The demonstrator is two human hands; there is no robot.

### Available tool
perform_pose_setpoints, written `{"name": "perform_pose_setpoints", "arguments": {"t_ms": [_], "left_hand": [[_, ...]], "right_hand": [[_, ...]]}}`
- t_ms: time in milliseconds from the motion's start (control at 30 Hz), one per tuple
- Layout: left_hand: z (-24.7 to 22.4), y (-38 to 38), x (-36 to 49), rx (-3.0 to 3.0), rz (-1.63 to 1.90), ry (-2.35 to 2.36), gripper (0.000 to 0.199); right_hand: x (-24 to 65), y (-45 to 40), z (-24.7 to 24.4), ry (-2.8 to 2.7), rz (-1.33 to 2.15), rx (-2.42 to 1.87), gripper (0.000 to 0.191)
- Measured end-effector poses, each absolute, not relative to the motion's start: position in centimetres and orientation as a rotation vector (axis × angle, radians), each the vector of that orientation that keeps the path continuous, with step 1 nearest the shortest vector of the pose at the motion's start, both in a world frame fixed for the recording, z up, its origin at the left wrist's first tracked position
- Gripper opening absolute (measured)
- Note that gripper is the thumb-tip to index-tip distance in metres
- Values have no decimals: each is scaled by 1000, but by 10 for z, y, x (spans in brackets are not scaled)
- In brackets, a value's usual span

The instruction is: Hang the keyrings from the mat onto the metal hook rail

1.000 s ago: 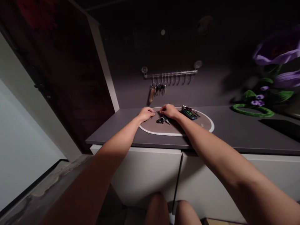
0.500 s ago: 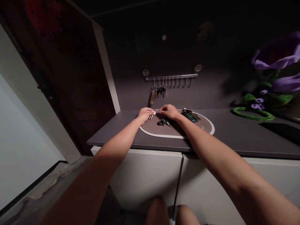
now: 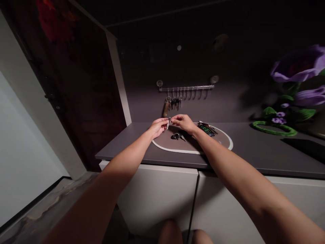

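Note:
My left hand point(image 3: 158, 127) is closed, pinching a small bunch of keys point(image 3: 168, 126) by its ring above the mat. From the right, the closed fingertips of my right hand point(image 3: 185, 122) meet the same ring, thumb and forefinger pressed together on it. Below the hands, another key ring with keys point(image 3: 176, 136) lies on the brown oval mat point(image 3: 167, 149), which has a white border. Just right of my right hand is a pile of keys with a dark fob point(image 3: 207, 130) marked in green.
A clear hook rail point(image 3: 188, 88) on the dark wall carries several keys and a brown tag point(image 3: 166, 109) at its left end. Purple artificial flowers point(image 3: 299, 67) with a green ring base point(image 3: 275, 128) stand on the grey counter point(image 3: 246, 149). A dark door is at left.
My right hand has moved left and its fingertips now touch the key ring in my left hand. The held keys are raised slightly. The view has tilted a little upward.

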State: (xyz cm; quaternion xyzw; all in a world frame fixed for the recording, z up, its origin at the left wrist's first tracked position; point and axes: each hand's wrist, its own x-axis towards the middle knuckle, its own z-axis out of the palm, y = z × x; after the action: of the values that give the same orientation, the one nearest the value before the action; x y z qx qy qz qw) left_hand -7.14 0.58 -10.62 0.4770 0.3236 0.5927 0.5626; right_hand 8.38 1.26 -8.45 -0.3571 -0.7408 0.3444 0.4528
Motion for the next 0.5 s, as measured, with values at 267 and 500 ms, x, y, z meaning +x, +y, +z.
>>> {"name": "perform_pose_setpoints", "arguments": {"t_ms": [267,500], "left_hand": [[-106,4,-72,1168,1358,713,15],[-110,2,-66,1342,1353,831,29]], "right_hand": [[84,14,-85,-1762,935,-849,16],[85,16,-88,-1730,932,-805,16]]}}
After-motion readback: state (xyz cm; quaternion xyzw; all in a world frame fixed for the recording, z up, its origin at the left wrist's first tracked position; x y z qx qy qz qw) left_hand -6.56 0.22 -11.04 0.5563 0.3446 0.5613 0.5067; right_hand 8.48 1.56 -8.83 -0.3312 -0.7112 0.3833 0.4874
